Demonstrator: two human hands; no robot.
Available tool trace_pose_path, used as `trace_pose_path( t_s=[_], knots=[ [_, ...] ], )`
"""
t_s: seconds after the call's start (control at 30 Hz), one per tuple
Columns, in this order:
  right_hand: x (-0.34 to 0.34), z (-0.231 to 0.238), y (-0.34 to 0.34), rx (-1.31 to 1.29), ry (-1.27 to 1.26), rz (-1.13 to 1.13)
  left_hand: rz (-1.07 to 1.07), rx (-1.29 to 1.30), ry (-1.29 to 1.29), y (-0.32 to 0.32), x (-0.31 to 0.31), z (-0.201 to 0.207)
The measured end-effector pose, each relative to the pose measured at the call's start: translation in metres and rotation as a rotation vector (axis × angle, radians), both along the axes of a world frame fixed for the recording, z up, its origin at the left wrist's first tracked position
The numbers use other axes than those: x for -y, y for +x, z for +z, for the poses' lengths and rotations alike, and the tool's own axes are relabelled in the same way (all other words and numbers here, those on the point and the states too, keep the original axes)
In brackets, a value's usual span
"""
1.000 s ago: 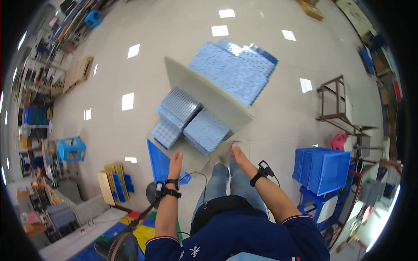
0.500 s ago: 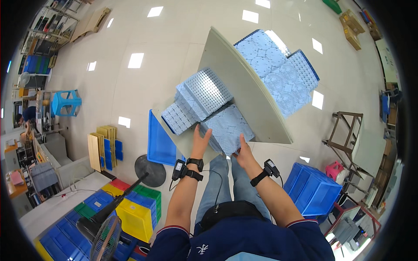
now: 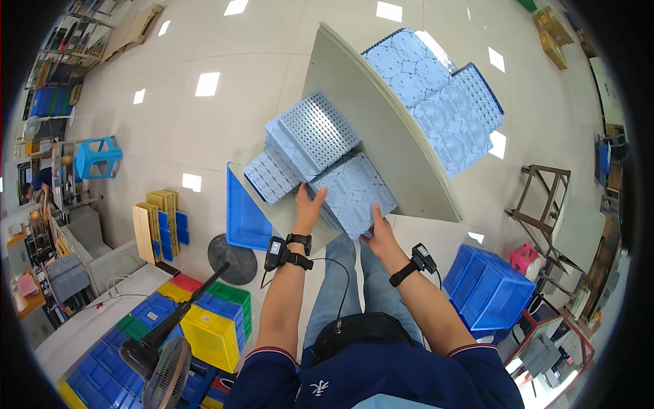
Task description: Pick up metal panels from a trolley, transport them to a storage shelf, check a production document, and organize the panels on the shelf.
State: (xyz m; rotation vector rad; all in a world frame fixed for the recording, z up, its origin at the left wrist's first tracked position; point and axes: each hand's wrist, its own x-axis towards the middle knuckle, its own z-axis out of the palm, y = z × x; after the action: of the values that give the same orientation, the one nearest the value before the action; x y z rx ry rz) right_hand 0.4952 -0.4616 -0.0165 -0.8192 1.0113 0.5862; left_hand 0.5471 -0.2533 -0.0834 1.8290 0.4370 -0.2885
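Note:
My left hand (image 3: pixel 310 210) presses its thumb and fingers against the left side of a stack of light-blue moulded plastic trays (image 3: pixel 357 192). At the near right corner of that stack, my right hand (image 3: pixel 382 234) grips it, thumb on the edge and the other fingers partly hidden beneath. Touching it on the far left stands a taller stack of shiny blue trays with a dimpled top (image 3: pixel 317 133). A lower stack of dimpled trays (image 3: pixel 272 176) sits to the left of my left hand. All these stacks rest on a beige tabletop (image 3: pixel 289 217).
An upright beige panel (image 3: pixel 381 129) rises behind the stacks, with more blue trays (image 3: pixel 443 102) beyond it. A blue bin (image 3: pixel 246 218) lies left of the table. Blue crates (image 3: pixel 489 290) stand at right; a pedestal fan (image 3: pixel 167 375) and yellow crate (image 3: pixel 211 334) at lower left.
The whole view has shifted slightly, so the table and trays sit a little higher and further left. Both hands stay on the same tray stack.

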Motion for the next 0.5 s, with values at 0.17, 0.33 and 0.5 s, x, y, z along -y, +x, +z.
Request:
trace_pose_path(
  t_s=[0.17,0.33,0.5],
  knots=[
    [0.002,-0.022,-0.005,-0.014,0.044,-0.002,-0.086,0.0,0.111,0.002,-0.001,0.008],
    [0.002,-0.023,-0.009,-0.017,0.043,-0.002,-0.118,0.03,0.263,-0.011,0.001,0.018],
    [0.01,-0.019,-0.024,0.021,-0.009,0.006,0.017,0.039,0.189,-0.055,0.011,0.021]
  ],
)
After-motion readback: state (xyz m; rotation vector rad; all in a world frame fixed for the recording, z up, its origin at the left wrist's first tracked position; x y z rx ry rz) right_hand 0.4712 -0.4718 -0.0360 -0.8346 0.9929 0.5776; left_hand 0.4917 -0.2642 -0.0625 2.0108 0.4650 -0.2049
